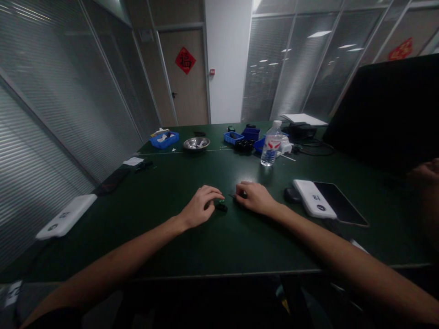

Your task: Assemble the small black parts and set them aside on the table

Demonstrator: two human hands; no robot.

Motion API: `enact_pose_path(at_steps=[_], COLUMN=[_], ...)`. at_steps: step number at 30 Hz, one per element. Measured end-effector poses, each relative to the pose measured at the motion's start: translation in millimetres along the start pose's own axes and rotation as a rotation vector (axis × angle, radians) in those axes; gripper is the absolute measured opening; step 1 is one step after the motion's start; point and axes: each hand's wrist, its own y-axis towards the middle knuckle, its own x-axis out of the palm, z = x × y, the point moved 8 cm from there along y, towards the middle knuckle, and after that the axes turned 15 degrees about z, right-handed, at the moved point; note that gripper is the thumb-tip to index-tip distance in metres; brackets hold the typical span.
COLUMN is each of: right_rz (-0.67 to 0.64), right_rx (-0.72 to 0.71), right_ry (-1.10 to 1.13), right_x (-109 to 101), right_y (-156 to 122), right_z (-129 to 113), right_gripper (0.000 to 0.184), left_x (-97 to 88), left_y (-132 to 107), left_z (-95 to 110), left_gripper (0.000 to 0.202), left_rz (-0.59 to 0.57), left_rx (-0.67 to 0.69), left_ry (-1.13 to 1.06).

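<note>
My left hand (pixel 201 206) rests over the dark green table with fingers bent and thumb apart from the forefinger. Right under its fingertips is a small green piece (pixel 222 201); whether the fingers touch it I cannot tell. Beside the thumb lies a small black part (pixel 221 208). Across a short gap, my right hand (pixel 254 196) is closed, its fingers curled round a thin dark tool (pixel 232 196) whose tip points left toward the small parts. The rest of that tool is hidden in the hand.
A water bottle (pixel 270 145) stands beyond my right hand. Farther back are a metal bowl (pixel 196 145), a blue tray (pixel 164 140) and several blue bins (pixel 251 134). A white power bank (pixel 314 199) and dark tablet (pixel 339 203) lie right. Another person's hand (pixel 427 172) shows at far right.
</note>
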Motion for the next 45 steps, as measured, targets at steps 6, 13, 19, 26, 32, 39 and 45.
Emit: enact_pose_path(at_steps=[6, 13, 19, 26, 32, 39, 45], right_rz=[0.0, -0.006, -0.031, -0.031, -0.033, -0.031, -0.027], right_rx=[0.009, 0.02, 0.025, 0.024, 0.035, 0.025, 0.012], right_ry=[0.006, 0.022, 0.041, 0.047, 0.048, 0.034, 0.032], right_x=[1.4, -1.3, -5.8, -5.3, -6.4, -4.1, -1.8], right_y=[0.3, -0.3, -1.1, 0.0, -0.6, -0.7, -0.3], right_z=[1.0, -0.5, -3.1, -3.4, -4.4, -2.3, -1.2], right_gripper=[0.012, 0.013, 0.015, 0.015, 0.015, 0.013, 0.014], left_x=[10.1, 21.6, -5.7, -117.1, -220.4, -251.4, -245.7], left_y=[-0.2, -2.0, -4.2, -25.1, -68.5, -87.4, -85.0], left_z=[4.7, -4.8, -40.6, -167.6, -251.6, -271.1, -266.6], left_gripper=[0.016, 0.024, 0.027, 0.04, 0.04, 0.041, 0.046], left_rz=[-0.038, -0.144, -0.177, -0.053, 0.05, 0.13, 0.165], left_rx=[0.007, -0.085, -0.126, -0.535, -0.695, -0.724, -0.653], left_ry=[0.025, 0.079, 0.067, 0.231, 0.522, 0.609, 0.616])
